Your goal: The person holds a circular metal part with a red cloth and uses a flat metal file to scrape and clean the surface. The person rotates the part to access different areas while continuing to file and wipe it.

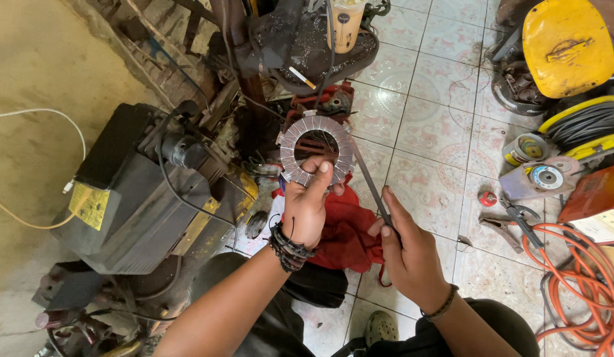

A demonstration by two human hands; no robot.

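Note:
My left hand [306, 205] holds up a grey metal ring [316, 150], a stator core with paper-lined slots, gripped at its lower edge with the thumb on its face. My right hand [406, 248] grips a long thin metal rod [368, 180] that slants up toward the ring's right side. A red cloth [347, 228] lies on the tiled floor beneath both hands. Dark bracelets sit on both wrists.
A dark grimy motor unit [131, 192] with a yellow label stands at left. A drink cup [345, 23] rests on a black seat at top. At right are a yellow helmet-like cover [568, 43], a yellow cable reel [585, 125], pliers [512, 221] and an orange hose [578, 284].

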